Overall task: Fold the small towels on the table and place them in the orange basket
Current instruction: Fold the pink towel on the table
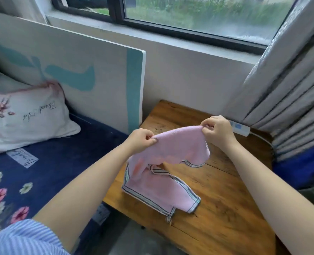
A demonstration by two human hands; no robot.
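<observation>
Wooden and worn, the table is the landmark for all else. Left of it lies a bed under a dark floral cover with a printed pillow; behind it hang grey curtains below the window, and a white power strip lies at its far edge. No orange basket shows from here.

Above the table's middle, a pink towel with striped hems hangs lifted, its lower half crumpled on the wood near the table's left edge. The left hand pinches one end of the raised edge, finger and thumb pressed together on the cloth; the right hand pinches the other end the same way, its other fingers curled.

The step in hand looks like opening the towel out for a first fold. To do it well, the pinches probably belong right at the corners, the edge drawn taut and level, and the cloth lifted until the bunched part falls free before it is laid flat on the table.
</observation>
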